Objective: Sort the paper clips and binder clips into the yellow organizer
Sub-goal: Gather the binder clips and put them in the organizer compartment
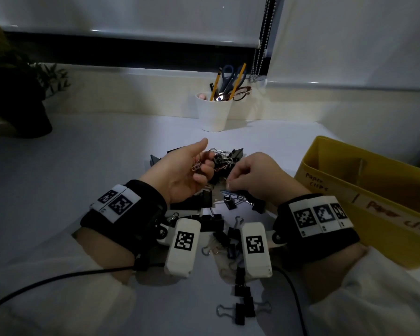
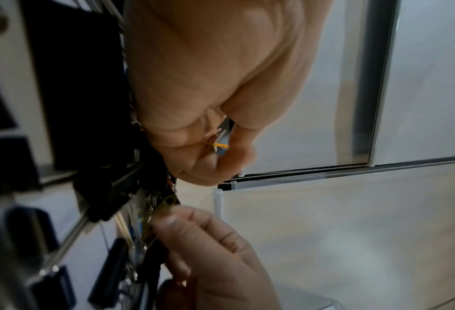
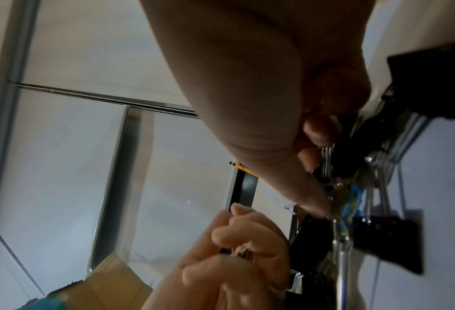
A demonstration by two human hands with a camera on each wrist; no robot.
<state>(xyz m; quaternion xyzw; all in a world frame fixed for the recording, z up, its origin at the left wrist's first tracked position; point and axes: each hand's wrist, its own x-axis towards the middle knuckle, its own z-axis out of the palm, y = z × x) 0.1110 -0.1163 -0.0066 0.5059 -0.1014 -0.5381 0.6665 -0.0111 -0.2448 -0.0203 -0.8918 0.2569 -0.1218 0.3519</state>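
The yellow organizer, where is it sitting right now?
In the head view the yellow organizer sits on the white table at the far right, just beyond the right hand and right of the pile of binder clips, behind the white pencil cup's near side.

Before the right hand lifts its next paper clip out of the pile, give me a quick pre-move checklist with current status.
1. Left hand holds collected paper clips: ok.
2. Right hand fingertips pinching a clip at the pile: ok.
3. Pinched clip free of binder clips: cannot tell.
4. Yellow organizer within view, to the right: ok.
5. Paper-clip compartment label readable: ok.
6. Compartment contents: cannot tell.
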